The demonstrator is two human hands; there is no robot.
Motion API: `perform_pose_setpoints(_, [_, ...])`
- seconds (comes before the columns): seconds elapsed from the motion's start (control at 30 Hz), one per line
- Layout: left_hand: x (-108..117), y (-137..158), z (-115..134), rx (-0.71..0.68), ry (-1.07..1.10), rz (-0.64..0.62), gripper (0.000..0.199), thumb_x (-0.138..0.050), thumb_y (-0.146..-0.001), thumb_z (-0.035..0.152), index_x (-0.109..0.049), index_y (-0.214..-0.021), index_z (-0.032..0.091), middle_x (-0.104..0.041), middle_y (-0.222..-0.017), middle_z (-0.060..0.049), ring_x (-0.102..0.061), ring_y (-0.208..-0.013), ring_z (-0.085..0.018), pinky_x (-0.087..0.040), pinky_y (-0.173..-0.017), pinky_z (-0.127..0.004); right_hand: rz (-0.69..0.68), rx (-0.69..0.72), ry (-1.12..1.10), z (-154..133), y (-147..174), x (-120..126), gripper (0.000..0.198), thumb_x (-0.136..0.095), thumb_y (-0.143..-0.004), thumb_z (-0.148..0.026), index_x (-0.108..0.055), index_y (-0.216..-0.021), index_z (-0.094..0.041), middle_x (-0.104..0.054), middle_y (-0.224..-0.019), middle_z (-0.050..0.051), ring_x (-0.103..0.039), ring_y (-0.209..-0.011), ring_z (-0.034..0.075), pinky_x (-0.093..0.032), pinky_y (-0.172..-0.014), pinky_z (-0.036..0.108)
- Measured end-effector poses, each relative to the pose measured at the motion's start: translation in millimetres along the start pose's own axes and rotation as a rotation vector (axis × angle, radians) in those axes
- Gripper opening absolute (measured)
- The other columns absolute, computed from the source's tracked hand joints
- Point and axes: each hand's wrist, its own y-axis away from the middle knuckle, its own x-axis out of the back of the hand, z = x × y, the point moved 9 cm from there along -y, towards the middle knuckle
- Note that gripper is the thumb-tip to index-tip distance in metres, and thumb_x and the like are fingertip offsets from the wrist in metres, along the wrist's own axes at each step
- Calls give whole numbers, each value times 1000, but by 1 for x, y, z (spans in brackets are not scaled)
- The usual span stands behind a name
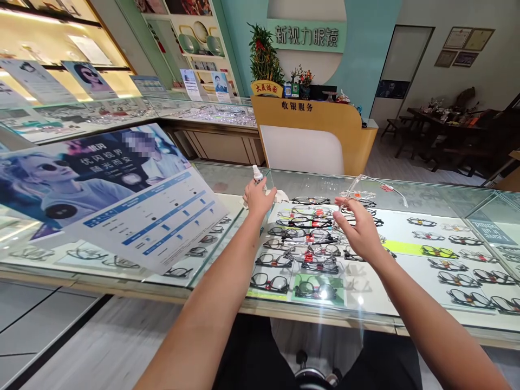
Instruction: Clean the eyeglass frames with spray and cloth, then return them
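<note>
At the far side of the glass counter, my left hand [259, 199] is closed around a small white spray bottle [257, 173], whose nozzle shows beyond the fingers. A pale cloth [281, 195] lies on the glass beside and partly behind that hand. My right hand [357, 226] pinches clear-framed eyeglasses [395, 191] by one side, above the counter; a temple arm sticks out to the right and a red tag shows on it. Under the glass, below both hands, several dark-framed eyeglasses [271, 283] are laid out in rows.
A large printed lens leaflet [162, 216] stands on the counter [357, 319] at left. More frames [469, 298] fill the case at right. Beyond are a yellow cashier desk [357, 146] with a white front, further display cases [211, 111], and a dark wooden table [450, 130].
</note>
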Motion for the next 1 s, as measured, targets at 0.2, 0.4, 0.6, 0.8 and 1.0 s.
perform_pose_setpoints(0.2, [29, 15, 49, -258, 232, 144, 35, -54, -96, 22, -71, -126, 18, -53, -141, -18, -58, -136, -30, -51, -115, -40, 10, -29, -77, 3, -3, 7, 36, -57, -106, -48, -70, -130, -24, -79, -127, 12, -74, -117, 28, -58, -106, 49])
perform_pose_setpoints(0.4, [19, 48, 90, -344, 658, 0, 36, -64, -85, 25, -38, -110, 26, -52, -123, -9, -61, -104, -19, -57, -73, -29, -119, -74, -279, 2, -6, 1, 35, -56, -106, -52, -70, -123, -25, -78, -129, 10, -73, -118, 26, -58, -106, 45])
perform_pose_setpoints(0.6, [-16, 94, 126, -223, 988, -579, 57, -78, -75, 32, -46, -122, 28, -57, -94, 1, -55, -80, -14, -51, -67, -26, -195, -93, -389, -7, -5, -2, 35, -57, -105, -55, -71, -116, -24, -77, -122, 8, -72, -114, 25, -57, -103, 43])
perform_pose_setpoints(0.8, [-31, 123, 134, 4, 1155, -900, 61, -85, -77, 72, -66, -108, 24, -65, -102, -6, -64, -91, -20, -59, -77, -34, -238, -102, -408, -9, -2, -6, 37, -59, -104, -57, -72, -117, -25, -76, -119, 7, -70, -110, 25, -57, -101, 45])
perform_pose_setpoints(1.0, [-27, 126, 137, -27, 1104, -892, 70, -90, -64, 80, -62, -96, 24, -58, -86, 0, -56, -78, -15, -55, -70, -29, -356, -113, -512, -13, 0, -12, 33, -59, -106, -54, -72, -118, -27, -76, -121, 6, -70, -111, 24, -54, -106, 47])
